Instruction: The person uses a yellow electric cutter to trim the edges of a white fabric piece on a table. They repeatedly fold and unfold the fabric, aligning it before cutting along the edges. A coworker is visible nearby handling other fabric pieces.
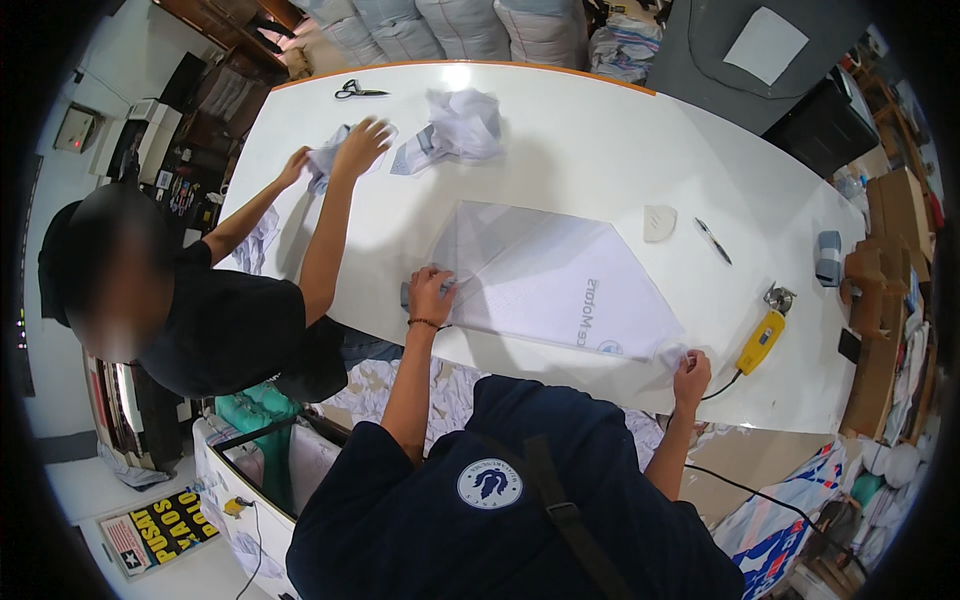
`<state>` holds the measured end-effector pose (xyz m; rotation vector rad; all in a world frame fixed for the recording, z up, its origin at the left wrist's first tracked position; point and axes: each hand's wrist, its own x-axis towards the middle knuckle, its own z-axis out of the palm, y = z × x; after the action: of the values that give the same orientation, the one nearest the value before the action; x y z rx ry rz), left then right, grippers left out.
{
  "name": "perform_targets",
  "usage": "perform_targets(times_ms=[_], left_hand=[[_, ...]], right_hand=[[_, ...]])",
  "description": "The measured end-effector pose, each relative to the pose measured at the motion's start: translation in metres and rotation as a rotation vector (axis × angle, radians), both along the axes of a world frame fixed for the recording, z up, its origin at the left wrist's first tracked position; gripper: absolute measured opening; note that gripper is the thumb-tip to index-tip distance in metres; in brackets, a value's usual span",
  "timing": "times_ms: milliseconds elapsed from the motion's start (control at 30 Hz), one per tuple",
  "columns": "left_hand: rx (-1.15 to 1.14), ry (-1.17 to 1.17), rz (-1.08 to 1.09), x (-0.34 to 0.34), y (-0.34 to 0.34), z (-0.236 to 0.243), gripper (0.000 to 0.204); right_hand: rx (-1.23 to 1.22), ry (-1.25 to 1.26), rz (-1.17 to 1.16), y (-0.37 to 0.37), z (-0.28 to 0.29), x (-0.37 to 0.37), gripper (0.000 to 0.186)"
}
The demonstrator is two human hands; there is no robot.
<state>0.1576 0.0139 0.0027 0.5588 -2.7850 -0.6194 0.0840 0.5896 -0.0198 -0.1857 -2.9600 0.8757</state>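
A pale, see-through sheet of fabric (560,270) with grey print near its near edge lies spread across the white table in front of me. My left hand (432,297) rests at its left corner, fingers curled down on a small bunched grey piece of cloth (406,294). At the right corner, my right hand (692,376) pinches a crumpled white bit of fabric (672,354) by the table's near edge. Right of the sheet are a small off-white rounded template (659,223), a pen (713,241) and a yellow corded handheld cutter (764,334).
Across the white table (560,120), a co-worker (200,290) on the left handles a grey-and-white cloth (325,163). Black scissors (358,91) and a crumpled fabric heap (465,125) lie on the far side. A grey folded bundle (828,258) sits at the right edge, beside cardboard boxes (880,320).
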Motion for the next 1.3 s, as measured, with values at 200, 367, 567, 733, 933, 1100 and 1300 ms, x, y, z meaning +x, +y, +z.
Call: perform_targets(times_ms=[200,367,567,733,933,1100,1300], left_hand=[[-0.070,-0.111,-0.042,-0.014,-0.018,-0.004,0.015],[0.191,0.087,0.232,-0.022,-0.035,-0.014,0.014],[0.173,0.070,0.397,-0.026,-0.053,-0.015,0.015],[-0.062,0.271,0.230,-0.025,-0.046,-0.019,0.014],[0.018,0.236,-0.156,-0.036,-0.005,-0.011,0.014],[0.092,0.209,-0.195,-0.050,0.012,-0.019,0.015],[-0.069,0.243,-0.221,-0.059,0.016,-0.021,0.011]], right_hand=[[-0.109,-0.416,0.094,0.002,0.022,0.034,0.019],[-0.117,-0.708,0.244,-0.001,0.035,0.066,0.019],[-0.114,-0.876,0.251,-0.035,0.031,0.103,0.019],[-0.093,-0.686,0.282,-0.067,0.032,0.125,0.024],[-0.203,-0.328,0.051,-0.091,0.011,0.116,0.027],[-0.141,-0.082,-0.094,-0.109,-0.007,0.090,0.034],[-0.382,-0.219,-0.327,-0.115,0.012,0.076,0.048]])
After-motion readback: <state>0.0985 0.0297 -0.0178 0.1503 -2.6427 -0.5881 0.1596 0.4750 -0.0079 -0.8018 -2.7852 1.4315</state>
